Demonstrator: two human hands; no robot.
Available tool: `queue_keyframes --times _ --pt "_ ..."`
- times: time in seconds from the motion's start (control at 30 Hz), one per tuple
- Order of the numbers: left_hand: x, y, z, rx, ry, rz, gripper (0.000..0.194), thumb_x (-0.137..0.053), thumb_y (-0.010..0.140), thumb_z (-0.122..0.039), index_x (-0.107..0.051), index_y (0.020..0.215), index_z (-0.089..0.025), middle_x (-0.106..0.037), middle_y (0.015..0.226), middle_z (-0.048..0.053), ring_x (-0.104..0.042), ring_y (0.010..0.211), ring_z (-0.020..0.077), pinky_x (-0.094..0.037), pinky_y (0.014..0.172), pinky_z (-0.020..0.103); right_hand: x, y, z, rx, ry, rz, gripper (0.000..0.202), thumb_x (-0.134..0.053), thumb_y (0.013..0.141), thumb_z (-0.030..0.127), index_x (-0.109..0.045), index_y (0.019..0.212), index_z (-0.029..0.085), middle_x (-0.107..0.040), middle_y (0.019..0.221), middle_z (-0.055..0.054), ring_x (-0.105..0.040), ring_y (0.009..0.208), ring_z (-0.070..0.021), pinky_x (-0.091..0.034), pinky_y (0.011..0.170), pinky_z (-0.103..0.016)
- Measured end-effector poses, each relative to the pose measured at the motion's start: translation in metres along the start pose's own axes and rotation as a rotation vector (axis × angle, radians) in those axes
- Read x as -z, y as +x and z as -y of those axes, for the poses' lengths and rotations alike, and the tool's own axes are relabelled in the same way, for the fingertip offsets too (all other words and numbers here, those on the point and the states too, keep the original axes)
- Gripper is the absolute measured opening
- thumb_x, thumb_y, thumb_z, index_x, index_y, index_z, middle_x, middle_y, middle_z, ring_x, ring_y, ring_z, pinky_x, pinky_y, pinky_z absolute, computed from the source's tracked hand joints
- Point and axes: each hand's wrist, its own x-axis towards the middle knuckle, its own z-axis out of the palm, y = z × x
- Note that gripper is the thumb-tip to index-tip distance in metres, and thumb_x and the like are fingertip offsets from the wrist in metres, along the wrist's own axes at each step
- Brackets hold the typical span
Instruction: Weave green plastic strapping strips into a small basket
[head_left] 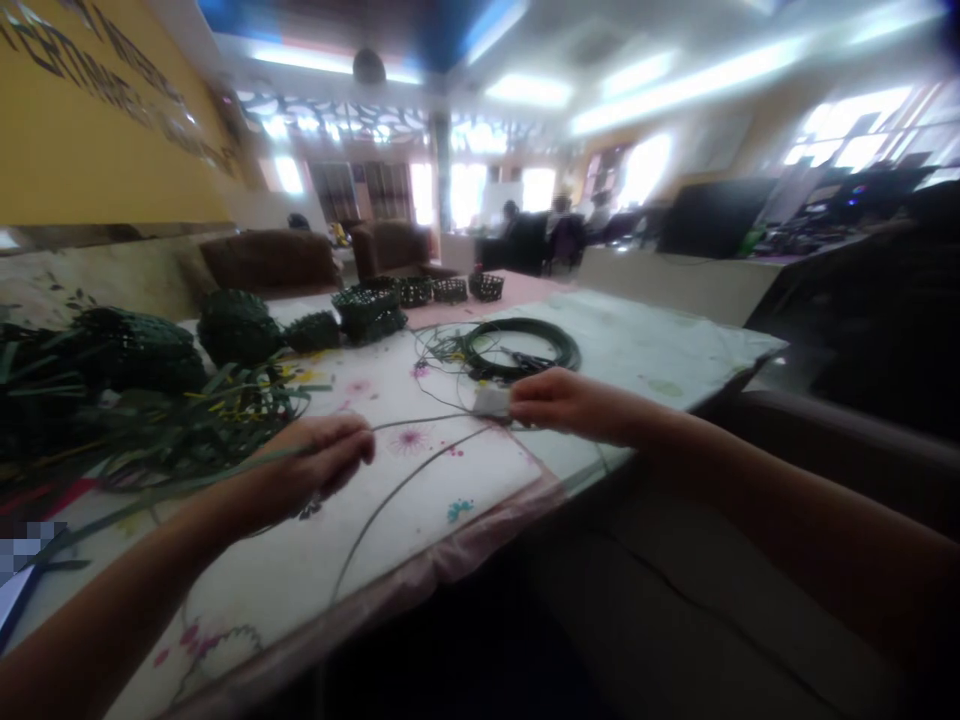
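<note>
My left hand (334,455) is closed around a thin green strand (420,421), which stretches across to my right hand. A flat green strip also runs back from that fist along the forearm. My right hand (551,397) pinches a small whitish flat piece (492,402), whose material I cannot make out; the strand meets it there. Below, another length of strand curves over the flowered tablecloth (420,520) to the table's edge. Just behind my right hand lies a dark green coil (566,350) with a dark tool, perhaps pliers or scissors (531,360), inside its ring.
Loose green strips (217,425) are heaped on the left. Behind them stand dark woven baskets (238,328), with several smaller woven ones (486,288) along the back. Brown armchairs (270,262) face the table's far side. People sit in the background near monitors (712,215).
</note>
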Motion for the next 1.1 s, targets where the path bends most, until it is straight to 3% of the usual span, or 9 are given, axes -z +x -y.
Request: queue_keyframes --times 0.2,0.37,0.53,0.63,0.77,0.97,1.03,1.1 --pt "0.014 -0.008 0.044 0.116 -0.070 -0.101 0.038 -0.043 0.090 -0.051 -0.054 0.077 -0.018 -0.042 0.051 -0.005 -0.036 0.050 0.0097 -0.030 0.050 0.021 0.019 -0.014 -0.043 -0.173 0.192 -0.122 0.034 -0.056 0.089 0.042 -0.045 0.066 0.019 -0.034 0.055 0.008 -0.026 0.045 -0.0061 -0.018 0.042 -0.022" --pt "0.019 -0.014 0.053 0.207 -0.045 -0.217 0.041 -0.044 0.084 -0.058 -0.051 0.074 -0.019 -0.041 0.052 -0.006 -0.036 0.049 0.0107 -0.030 0.049 0.022 0.030 -0.019 -0.065 -0.212 0.312 -0.109 0.037 -0.060 0.087 0.045 -0.045 0.066 0.019 -0.034 0.055 0.007 -0.024 0.046 -0.0058 -0.017 0.042 -0.022" --pt "0.030 -0.021 0.066 0.263 -0.187 -0.331 0.039 -0.048 0.077 -0.059 -0.048 0.075 -0.020 -0.041 0.054 -0.006 -0.034 0.049 0.0108 -0.030 0.049 0.022 0.036 -0.029 -0.087 -0.252 0.503 -0.186 0.041 -0.063 0.085 0.049 -0.042 0.066 0.019 -0.029 0.055 0.008 -0.020 0.046 -0.0056 -0.012 0.042 -0.022" --pt "0.031 -0.025 0.065 0.293 -0.189 -0.296 0.037 -0.047 0.081 -0.056 -0.049 0.074 -0.020 -0.040 0.052 -0.006 -0.036 0.051 0.0114 -0.032 0.051 0.022 0.032 -0.033 -0.090 -0.256 0.572 -0.221 0.042 -0.065 0.084 0.048 -0.039 0.067 0.020 -0.027 0.055 0.009 -0.019 0.047 -0.0057 -0.010 0.042 -0.023" --pt "0.023 -0.027 0.051 0.285 -0.153 -0.219 0.033 -0.048 0.087 -0.050 -0.051 0.074 -0.020 -0.043 0.056 -0.006 -0.038 0.055 0.0111 -0.034 0.056 0.022 0.024 -0.036 -0.085 -0.248 0.683 -0.232 0.040 -0.065 0.085 0.045 -0.039 0.070 0.020 -0.027 0.059 0.009 -0.019 0.047 -0.0055 -0.010 0.042 -0.023" --pt "0.010 -0.025 0.044 0.264 -0.131 -0.219 0.034 -0.046 0.089 -0.049 -0.053 0.075 -0.019 -0.043 0.054 -0.005 -0.039 0.053 0.0111 -0.035 0.055 0.022 0.014 -0.032 -0.078 -0.274 0.783 -0.251 0.034 -0.059 0.089 0.044 -0.041 0.073 0.020 -0.030 0.059 0.008 -0.021 0.046 -0.0049 -0.011 0.041 -0.021" --pt "0.003 -0.025 0.045 0.251 -0.164 -0.240 0.033 -0.047 0.089 -0.050 -0.056 0.079 -0.020 -0.044 0.054 -0.005 -0.041 0.053 0.0112 -0.038 0.056 0.023 0.013 -0.031 -0.075 -0.275 0.792 -0.303 0.035 -0.062 0.087 0.044 -0.042 0.073 0.020 -0.028 0.058 0.008 -0.018 0.046 -0.0045 -0.007 0.042 -0.021" --pt "-0.005 -0.024 0.046 0.250 -0.221 -0.282 0.034 -0.050 0.087 -0.053 -0.060 0.092 -0.020 -0.057 0.065 -0.003 -0.052 0.063 0.0140 -0.045 0.065 0.026 0.018 -0.034 -0.073 -0.272 0.796 -0.416 0.036 -0.067 0.082 0.043 -0.041 0.072 0.020 -0.026 0.058 0.009 -0.016 0.046 -0.0043 -0.005 0.042 -0.022"
